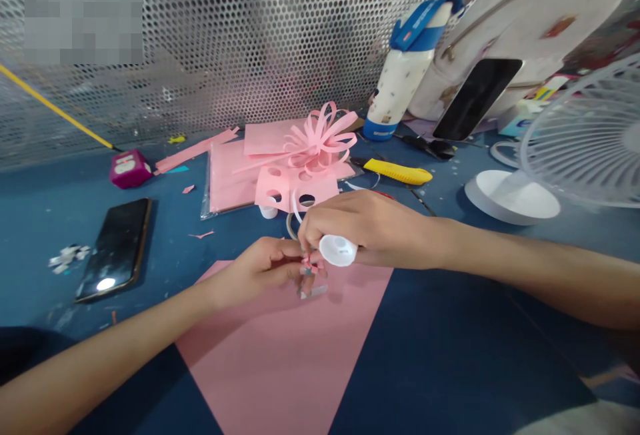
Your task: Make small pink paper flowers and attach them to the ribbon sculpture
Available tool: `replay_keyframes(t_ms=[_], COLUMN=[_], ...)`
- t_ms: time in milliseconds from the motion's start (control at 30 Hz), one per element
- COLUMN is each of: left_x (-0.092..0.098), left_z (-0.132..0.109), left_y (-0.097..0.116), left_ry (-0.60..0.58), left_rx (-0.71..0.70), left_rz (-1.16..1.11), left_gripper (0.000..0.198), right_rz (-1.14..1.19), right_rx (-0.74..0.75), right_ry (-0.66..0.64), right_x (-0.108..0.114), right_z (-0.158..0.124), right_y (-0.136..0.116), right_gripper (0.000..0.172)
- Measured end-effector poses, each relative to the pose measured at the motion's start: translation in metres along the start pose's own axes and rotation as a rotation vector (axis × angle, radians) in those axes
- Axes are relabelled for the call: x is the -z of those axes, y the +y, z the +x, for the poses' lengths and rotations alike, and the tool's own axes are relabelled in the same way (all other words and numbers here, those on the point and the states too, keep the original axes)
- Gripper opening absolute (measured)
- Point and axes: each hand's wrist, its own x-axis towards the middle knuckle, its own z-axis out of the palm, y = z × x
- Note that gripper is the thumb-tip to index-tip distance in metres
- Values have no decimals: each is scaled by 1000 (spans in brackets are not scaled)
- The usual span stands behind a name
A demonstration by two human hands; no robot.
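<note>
My left hand is closed in a pinch on a small pink paper piece above a large pink paper sheet. My right hand is wrapped round a white round container, probably a glue bottle, whose end meets the small paper piece. Behind the hands lie a pink paper with round holes and a looped pink paper flower on a stack of pink sheets.
A black phone lies at left, a magenta tape measure behind it. A yellow utility knife, a white-and-blue bottle, a propped phone and a white desk fan stand at right. Perforated metal wall behind.
</note>
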Motion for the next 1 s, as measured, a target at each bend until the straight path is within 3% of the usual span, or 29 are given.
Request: replay_keyframes(t_ms=[167,367,533,633,800,1000], left_x=[0,-8,-10,-10,-9,-9], left_z=[0,0,-2,-2,0,-1], left_y=[1,2,2,1,3,7], left_ry=[-14,199,268,299,293,275], left_rx=[-23,23,-19,-24,-31,-15], left_rz=[11,21,102,63,-28,16], left_gripper=[26,10,12,18,24,18], right_rz=[50,175,244,268,515,714], right_rx=[-1,-155,-185,-167,-70,-77], right_ry=[13,32,68,168,382,371], right_x=[-2,1,-2,-2,15,25], right_z=[1,4,5,5,5,7], right_y=[1,-5,-4,-1,-5,-12], right_gripper=[13,7,6,12,9,22])
